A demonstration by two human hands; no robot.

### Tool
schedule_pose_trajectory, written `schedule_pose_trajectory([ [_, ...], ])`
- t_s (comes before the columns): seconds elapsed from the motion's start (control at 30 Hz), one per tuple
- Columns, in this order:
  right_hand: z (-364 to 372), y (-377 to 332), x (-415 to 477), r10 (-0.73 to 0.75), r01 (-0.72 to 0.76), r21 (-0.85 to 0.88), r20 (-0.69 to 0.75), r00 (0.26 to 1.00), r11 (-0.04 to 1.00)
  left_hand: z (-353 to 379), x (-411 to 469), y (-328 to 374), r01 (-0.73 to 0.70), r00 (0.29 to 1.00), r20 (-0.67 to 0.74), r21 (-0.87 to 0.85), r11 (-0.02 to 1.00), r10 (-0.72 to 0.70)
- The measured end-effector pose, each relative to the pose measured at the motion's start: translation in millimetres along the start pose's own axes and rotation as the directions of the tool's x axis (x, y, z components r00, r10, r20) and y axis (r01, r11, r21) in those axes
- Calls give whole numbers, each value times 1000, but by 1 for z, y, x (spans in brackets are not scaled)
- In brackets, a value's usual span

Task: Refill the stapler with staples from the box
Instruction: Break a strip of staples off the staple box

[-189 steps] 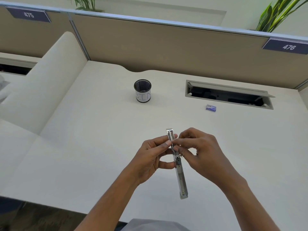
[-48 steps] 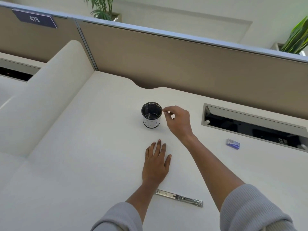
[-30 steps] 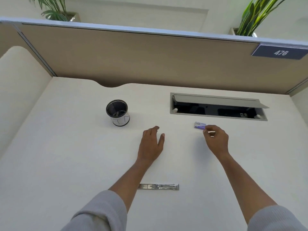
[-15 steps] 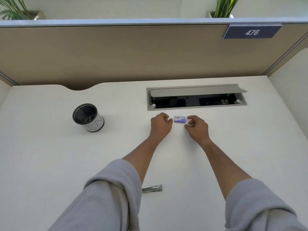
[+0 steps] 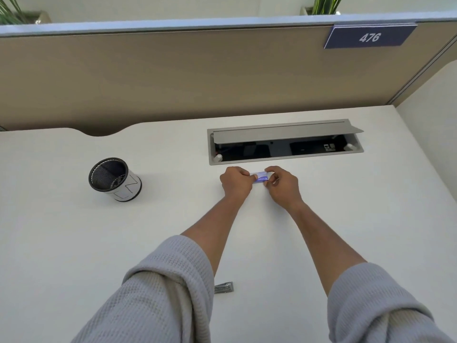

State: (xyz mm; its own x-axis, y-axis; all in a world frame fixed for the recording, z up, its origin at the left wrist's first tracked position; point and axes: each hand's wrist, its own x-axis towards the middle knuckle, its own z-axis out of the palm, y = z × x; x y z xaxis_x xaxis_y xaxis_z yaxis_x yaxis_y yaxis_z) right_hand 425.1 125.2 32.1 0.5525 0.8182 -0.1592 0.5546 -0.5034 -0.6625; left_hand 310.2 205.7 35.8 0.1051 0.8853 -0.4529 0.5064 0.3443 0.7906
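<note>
A small blue and white staple box lies on the white desk, just in front of the cable hatch. My left hand pinches its left end and my right hand pinches its right end. The metal stapler lies flat on the desk near me, far from both hands. My left sleeve covers most of it, and only its right end shows.
A black mesh pen cup stands at the left. An open grey cable hatch is sunk into the desk right behind the box. A tan partition with a 476 sign closes off the back.
Both hands have closed in on the staple box from either side and now grip its ends. The stapler has stayed where it lay.
</note>
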Motion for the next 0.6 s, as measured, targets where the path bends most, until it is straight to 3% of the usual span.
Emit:
schedule_pose_trajectory([
  [0.3,-12,6,1,-42,43,-10,53,998,999,-3,4,-3,51,998,30,-28,998,-50],
  [0.6,-11,6,-4,48,-43,91,-52,998,995,-5,8,-10,47,998,43,-31,998,-45],
])
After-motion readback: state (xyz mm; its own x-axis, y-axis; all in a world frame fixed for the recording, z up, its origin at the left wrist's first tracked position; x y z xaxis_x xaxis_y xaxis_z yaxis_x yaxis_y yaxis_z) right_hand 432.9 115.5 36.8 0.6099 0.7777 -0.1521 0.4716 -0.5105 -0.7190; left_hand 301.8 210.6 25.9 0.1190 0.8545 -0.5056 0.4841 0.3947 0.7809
